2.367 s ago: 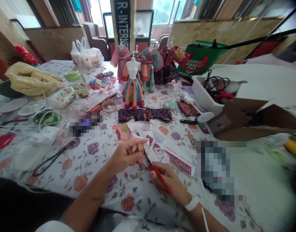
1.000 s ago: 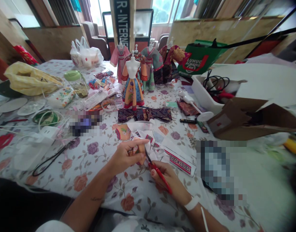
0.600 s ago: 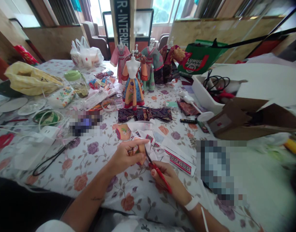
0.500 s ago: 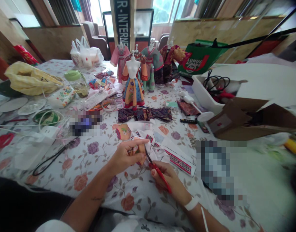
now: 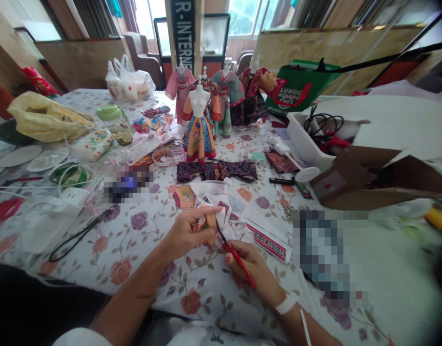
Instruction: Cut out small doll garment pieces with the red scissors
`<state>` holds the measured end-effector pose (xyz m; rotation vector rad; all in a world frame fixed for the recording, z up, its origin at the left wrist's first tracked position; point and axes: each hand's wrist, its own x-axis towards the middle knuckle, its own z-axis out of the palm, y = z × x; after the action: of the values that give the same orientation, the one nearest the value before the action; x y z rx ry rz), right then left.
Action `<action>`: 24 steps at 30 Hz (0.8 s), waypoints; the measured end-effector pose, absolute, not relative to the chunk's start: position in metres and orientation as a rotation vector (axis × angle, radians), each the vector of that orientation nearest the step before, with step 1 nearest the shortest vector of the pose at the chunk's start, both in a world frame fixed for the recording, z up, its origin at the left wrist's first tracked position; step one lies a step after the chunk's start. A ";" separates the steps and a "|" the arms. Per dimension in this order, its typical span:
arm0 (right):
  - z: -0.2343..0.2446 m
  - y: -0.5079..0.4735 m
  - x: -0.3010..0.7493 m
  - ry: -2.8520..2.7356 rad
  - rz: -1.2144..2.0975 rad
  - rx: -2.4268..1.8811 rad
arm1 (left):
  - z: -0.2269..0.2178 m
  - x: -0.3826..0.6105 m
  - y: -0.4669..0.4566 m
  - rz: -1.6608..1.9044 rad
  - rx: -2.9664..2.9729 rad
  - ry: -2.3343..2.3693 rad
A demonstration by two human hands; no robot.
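Observation:
Between the fingers and thumb of my left hand (image 5: 186, 231) is a small piece of orange patterned fabric (image 5: 210, 223). My right hand (image 5: 255, 264) grips red-handled scissors (image 5: 242, 264), their dark blades right at the fabric's edge. White fabric scraps and a strip with a red and black woven pattern (image 5: 269, 241) lie just beyond my hands. Another orange printed piece (image 5: 184, 197) rests behind my left hand. Further back, a folded dark paisley cloth (image 5: 237, 171) lies before a small dress form in an orange and blue skirt (image 5: 199, 129).
Several more dressed forms stand behind, next to a green bag (image 5: 293, 89). On the right are a white box (image 5: 296, 137) and an open cardboard box (image 5: 336, 180). A lidded jar (image 5: 116, 125), a yellow bag (image 5: 44, 117) and a white charger (image 5: 58, 216) with cables occupy the left.
Hardly anything differs. Both hands keep their places, with the fabric and scissors held as before.

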<state>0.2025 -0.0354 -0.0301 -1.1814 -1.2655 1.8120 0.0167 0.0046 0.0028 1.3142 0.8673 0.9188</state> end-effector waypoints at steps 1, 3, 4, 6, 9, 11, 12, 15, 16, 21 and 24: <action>-0.030 -0.035 0.203 -1.261 1.812 -1.183 | 0.003 0.017 0.005 0.930 1.325 0.861; -0.030 -0.035 0.203 -1.260 1.817 -1.185 | 0.002 0.017 0.005 0.961 1.349 0.849; -0.030 -0.035 0.203 -1.261 1.820 -1.185 | 0.002 0.018 0.005 0.977 1.359 0.848; -0.029 -0.034 0.203 -1.278 1.822 -1.186 | 0.003 0.018 0.006 1.006 1.380 0.859; -0.027 -0.034 0.203 -1.320 1.799 -1.201 | 0.005 0.019 0.008 1.044 1.422 0.893; -0.027 -0.034 0.203 -1.347 1.782 -1.209 | 0.006 0.019 0.008 1.053 1.437 0.898; -0.027 -0.034 0.203 -1.355 1.778 -1.210 | 0.007 0.019 0.007 1.050 1.433 0.897; -0.027 -0.035 0.203 -1.363 1.779 -1.199 | 0.007 0.020 0.006 1.034 1.399 0.900; -0.026 -0.035 0.203 -1.362 1.778 -1.195 | 0.007 0.020 0.006 1.031 1.388 0.905; -0.025 -0.036 0.201 -1.365 1.749 -1.207 | 0.005 0.020 0.005 0.997 1.385 0.933; -0.024 -0.035 0.201 -1.378 1.745 -1.217 | 0.005 0.019 0.005 0.992 1.411 0.955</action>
<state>0.2014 -0.0354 -0.0239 -1.2172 -1.3783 1.7455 0.0187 0.0051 0.0049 1.4108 0.9553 0.9918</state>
